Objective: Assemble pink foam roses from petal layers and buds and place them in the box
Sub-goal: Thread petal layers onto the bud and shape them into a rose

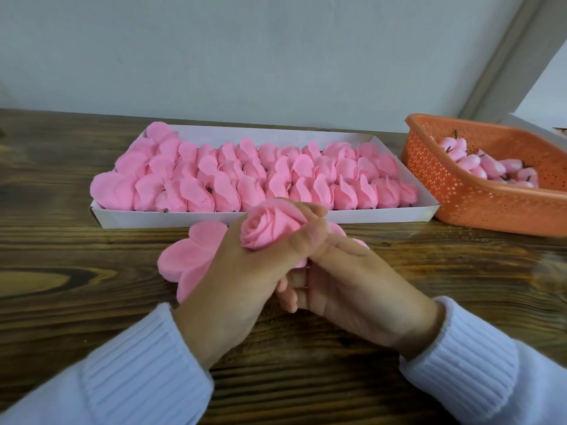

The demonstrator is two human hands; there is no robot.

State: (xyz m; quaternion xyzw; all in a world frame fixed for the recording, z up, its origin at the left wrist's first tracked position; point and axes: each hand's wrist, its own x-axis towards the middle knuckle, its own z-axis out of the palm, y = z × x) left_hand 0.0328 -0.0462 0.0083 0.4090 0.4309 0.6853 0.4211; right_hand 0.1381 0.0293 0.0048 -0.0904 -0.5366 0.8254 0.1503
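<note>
A pink foam rose [267, 227] is held just in front of the white box [352, 216]. My left hand [239, 277] wraps around it from the left, thumb across its right side. My right hand [352, 283] grips it from below, fingers curled under the base. Under my hands on the table lies a stack of flat pink petal layers [188, 256], partly hidden. The box is filled with several rows of pink roses [245, 176]. Pink buds [487, 167] lie in the orange basket [478, 207] at the right.
The wooden table [92, 302] runs back to a grey wall. The orange perforated basket stands close beside the box's right end. A white object's corner [534, 130] shows behind the basket.
</note>
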